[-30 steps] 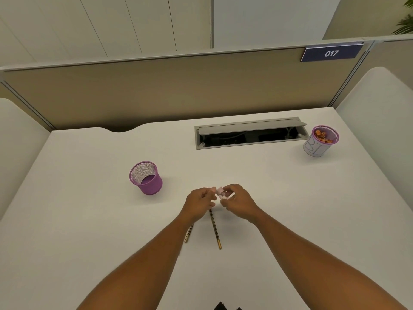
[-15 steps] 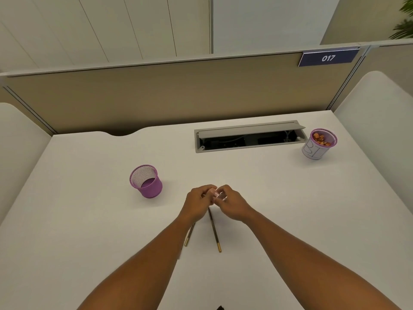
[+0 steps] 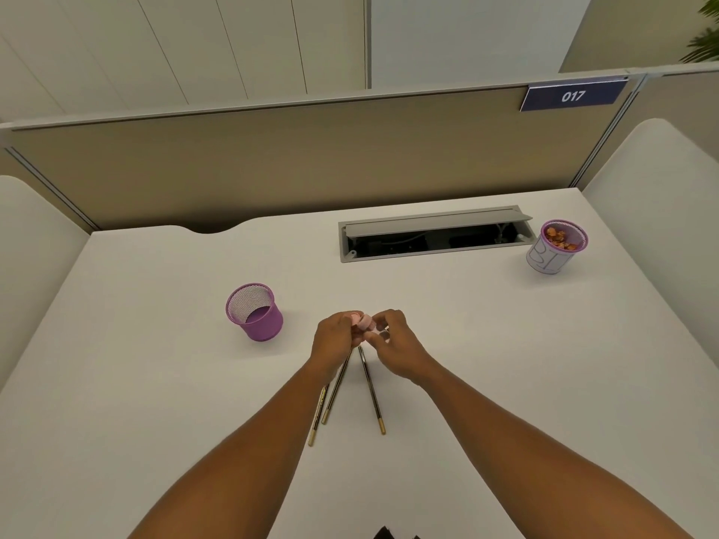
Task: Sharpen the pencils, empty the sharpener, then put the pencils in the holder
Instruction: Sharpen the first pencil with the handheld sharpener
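My left hand (image 3: 337, 336) and right hand (image 3: 393, 344) meet above the worktop (image 3: 155, 383), both pinching what appears to be the pink sharpener (image 3: 365, 322); three pencils (image 3: 371, 389) lie beneath, holder (image 3: 255, 311) left.

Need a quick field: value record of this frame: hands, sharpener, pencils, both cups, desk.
left hand: fingers pinched on the sharpener, above the desk
right hand: fingers on the sharpener's other end
sharpener: small, pink, held between both hands; whether open or closed cannot be told
pencils: three, dark with gold ends, flat on the desk below the hands; tips hidden
purple mesh holder: upright, left of the hands, no pencils in it
far cup: upright, back right, holds orange-brown shavings
desk: white, cable tray lid open
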### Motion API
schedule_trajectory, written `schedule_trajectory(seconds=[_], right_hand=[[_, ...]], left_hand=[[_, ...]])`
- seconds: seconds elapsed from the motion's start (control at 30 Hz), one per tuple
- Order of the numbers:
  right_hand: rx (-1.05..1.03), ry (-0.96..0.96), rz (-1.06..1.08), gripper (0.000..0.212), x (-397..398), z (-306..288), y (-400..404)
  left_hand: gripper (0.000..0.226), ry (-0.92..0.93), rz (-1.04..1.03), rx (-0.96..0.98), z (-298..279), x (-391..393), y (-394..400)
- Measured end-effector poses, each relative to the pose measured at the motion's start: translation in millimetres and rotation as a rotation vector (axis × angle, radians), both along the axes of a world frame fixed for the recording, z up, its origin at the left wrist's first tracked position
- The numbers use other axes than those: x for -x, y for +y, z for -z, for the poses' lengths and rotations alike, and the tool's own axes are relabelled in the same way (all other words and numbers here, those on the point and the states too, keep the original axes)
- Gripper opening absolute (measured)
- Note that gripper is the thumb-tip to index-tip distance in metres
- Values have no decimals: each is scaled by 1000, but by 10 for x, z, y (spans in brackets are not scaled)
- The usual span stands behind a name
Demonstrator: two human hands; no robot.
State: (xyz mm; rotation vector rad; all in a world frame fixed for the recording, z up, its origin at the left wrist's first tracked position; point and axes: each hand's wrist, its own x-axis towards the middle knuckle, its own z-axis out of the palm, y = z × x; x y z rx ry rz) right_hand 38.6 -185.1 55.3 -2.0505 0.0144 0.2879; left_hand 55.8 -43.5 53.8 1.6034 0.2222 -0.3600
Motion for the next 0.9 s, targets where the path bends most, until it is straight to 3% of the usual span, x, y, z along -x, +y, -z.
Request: schedule_trajectory(seconds=[0.13, 0.23, 0.43, 0.57, 0.67, 0.73, 0.9], right_hand=[[-108, 38, 62, 19, -18, -84, 71], [-172, 58, 121, 18, -32, -122, 130], [-135, 52, 141, 23, -33, -20, 172], [74, 75, 135, 39, 8, 133, 117], [297, 186, 35, 39, 91, 279, 43], [400, 253, -18, 36, 152, 347, 16], [530, 327, -85, 35, 230, 440, 40]], left_hand=[[48, 246, -3, 135, -7, 22, 89], [56, 236, 93, 101, 8, 46, 115], [36, 166, 175, 157, 3, 67, 167], [33, 194, 13, 79, 71, 48, 197], [23, 170, -65, -37, 177, 72, 244], [13, 168, -80, -30, 225, 103, 281], [17, 201, -36, -12, 285, 176, 362]])
